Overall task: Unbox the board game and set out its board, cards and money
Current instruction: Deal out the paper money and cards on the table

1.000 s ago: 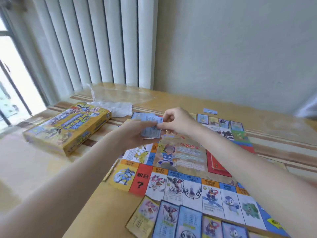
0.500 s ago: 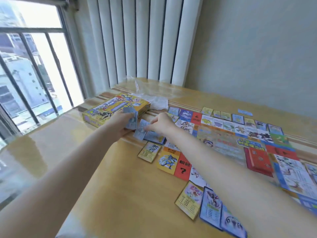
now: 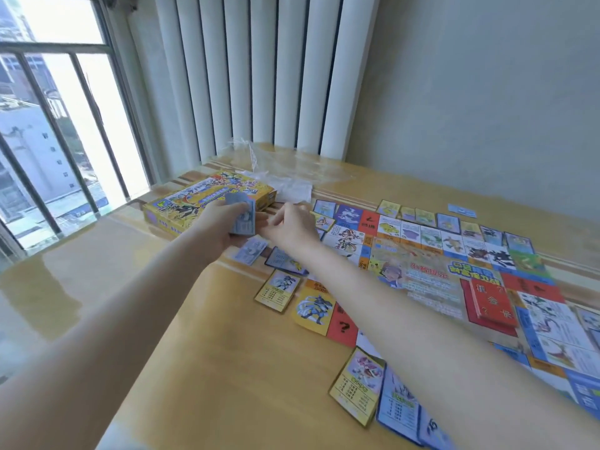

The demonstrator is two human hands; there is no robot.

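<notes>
My left hand grips the card stack upright near the table's far left edge, just left of my right hand, whose curled fingers reach toward its top card.

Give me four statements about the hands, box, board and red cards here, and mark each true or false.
1. The left hand holds a stack of blue cards. True.
2. The yellow game box stands on the board. False: it lies on the table beside the board.
3. A red card deck lies on the board. True.
4. The right hand grips the box. False: it is by the card stack, off the box.
</notes>
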